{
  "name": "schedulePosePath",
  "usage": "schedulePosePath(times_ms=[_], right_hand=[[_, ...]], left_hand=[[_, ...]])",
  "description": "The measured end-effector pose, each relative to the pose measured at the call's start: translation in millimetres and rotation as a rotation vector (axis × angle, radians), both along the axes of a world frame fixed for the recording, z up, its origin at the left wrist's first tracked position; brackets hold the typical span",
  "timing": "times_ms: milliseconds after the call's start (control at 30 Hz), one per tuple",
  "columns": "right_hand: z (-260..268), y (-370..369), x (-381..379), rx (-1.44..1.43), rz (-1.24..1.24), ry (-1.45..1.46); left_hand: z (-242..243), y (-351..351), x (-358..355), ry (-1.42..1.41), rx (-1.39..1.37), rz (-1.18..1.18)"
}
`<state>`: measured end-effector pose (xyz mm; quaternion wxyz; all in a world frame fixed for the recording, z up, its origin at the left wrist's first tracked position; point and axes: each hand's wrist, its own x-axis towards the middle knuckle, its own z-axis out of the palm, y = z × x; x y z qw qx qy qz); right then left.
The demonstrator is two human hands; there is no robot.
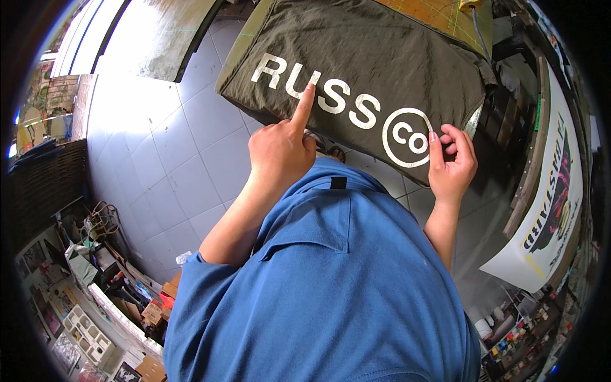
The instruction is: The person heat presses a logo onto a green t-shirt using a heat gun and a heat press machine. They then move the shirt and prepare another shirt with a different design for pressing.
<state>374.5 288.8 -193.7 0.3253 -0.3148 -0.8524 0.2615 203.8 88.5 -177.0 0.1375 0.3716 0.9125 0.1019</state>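
A dark olive fabric piece [396, 62] lies spread over a worktop in front of me. Large white lettering [334, 95] runs across it, ending in smaller letters inside a white ring [387, 143]. My left hand [284, 148] points with its index finger, the tip on or just over one of the letters; its other fingers are curled in and hold nothing I can see. Beside the ring's right edge, my right hand [451, 162] has its thumb at the print and its fingers loosely bent. Nothing shows between that thumb and the fingers.
A yellow-green gridded cutting mat [429, 16] shows beyond the fabric, with a yellow corded device [470, 5] on it. Another tabletop [157, 38] stands at upper left. At right hangs a white printed banner [549, 205]. Cardboard boxes [152, 313] and clutter lie lower left on the tiled floor's side.
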Motion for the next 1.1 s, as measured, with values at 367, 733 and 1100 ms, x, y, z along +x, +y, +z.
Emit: schedulePosePath(times_ms=[367,733,1100], right_hand=[[2,-2,-1,0.008,-0.010,-0.016],[1,-4,-2,0.044,-0.018,-0.066],[3,-3,-2,0.049,-0.008,-0.058]], left_hand=[[3,-18,-16,0.026,0.147,0.130],[-2,-29,-28,0.040,0.089,0.168],[8,-13,-34,0.045,-0.010,0.117]])
